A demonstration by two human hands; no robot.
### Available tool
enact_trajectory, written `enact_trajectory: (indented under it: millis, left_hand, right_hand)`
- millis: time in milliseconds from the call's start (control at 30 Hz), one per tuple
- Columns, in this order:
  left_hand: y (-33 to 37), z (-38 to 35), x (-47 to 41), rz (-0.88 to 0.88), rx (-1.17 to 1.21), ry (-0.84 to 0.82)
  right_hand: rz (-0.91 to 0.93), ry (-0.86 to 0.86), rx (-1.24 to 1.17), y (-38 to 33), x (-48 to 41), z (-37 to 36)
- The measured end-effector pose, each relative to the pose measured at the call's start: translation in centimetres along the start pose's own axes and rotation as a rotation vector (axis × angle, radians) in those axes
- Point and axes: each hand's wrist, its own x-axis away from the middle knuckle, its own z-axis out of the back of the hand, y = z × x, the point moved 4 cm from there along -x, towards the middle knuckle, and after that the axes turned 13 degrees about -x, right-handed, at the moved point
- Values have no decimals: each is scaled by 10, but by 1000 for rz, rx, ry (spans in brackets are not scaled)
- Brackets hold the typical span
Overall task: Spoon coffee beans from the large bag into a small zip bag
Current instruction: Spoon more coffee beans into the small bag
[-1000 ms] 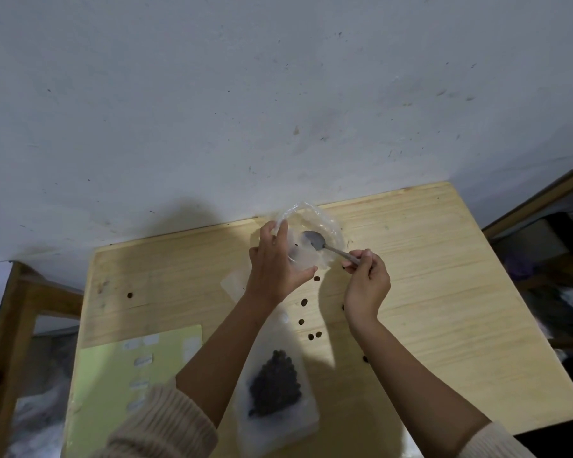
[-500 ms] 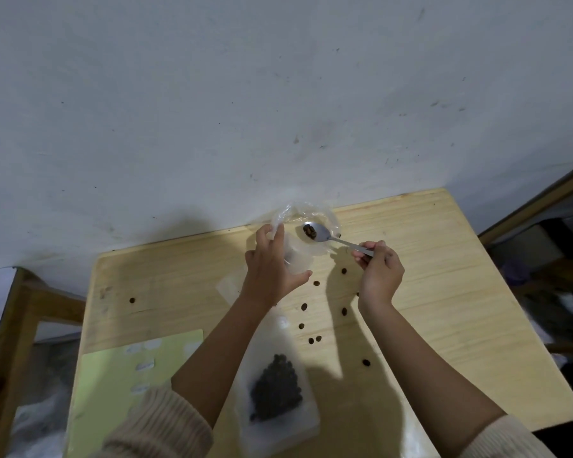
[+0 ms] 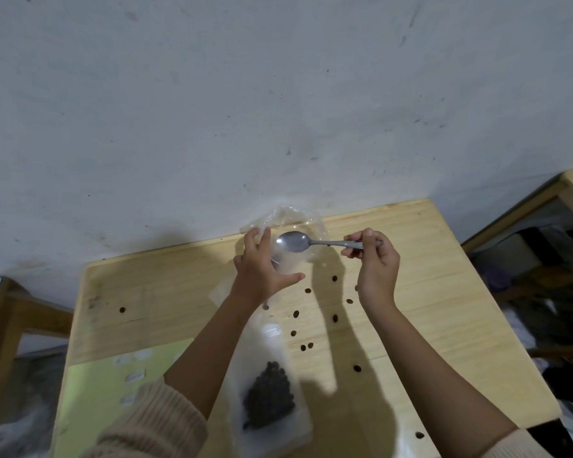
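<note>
At the table's far edge my left hand [image 3: 262, 269] grips a clear plastic bag [image 3: 291, 219] by its left side and holds it upright with the mouth open. My right hand [image 3: 374, 266] pinches the handle of a metal spoon [image 3: 293, 241]. The spoon lies level, its bowl over the mouth of the bag, and no beans show in it. Closer to me, a second clear bag [image 3: 268, 401] lies flat on the table with a dark heap of coffee beans inside; my left forearm crosses its upper part.
Several loose coffee beans [image 3: 335, 318] lie scattered on the wooden table [image 3: 444, 309] between my arms and beyond. A pale green sheet [image 3: 106, 391] with white labels lies at the front left. A grey wall rises behind; wooden furniture flanks both sides.
One second ago the spoon's bowl sat inside the held bag. Half a second ago it was lifted with beans in it. Now the bowl looks empty and my right hand is further right.
</note>
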Motion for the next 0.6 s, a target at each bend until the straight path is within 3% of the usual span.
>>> enact_trajectory:
  millis: [233,400,600]
  left_hand:
    - [-10,5,1,21,42,-47]
    - [-22,12,1,77,-2,-34]
    - [-33,12,4,138,7,-60]
  right_hand:
    - [-90,162,-138,23,-10,21]
    - [-176,380,-301,41,-8,45]
    - [-183,443,-315,45,-11,55]
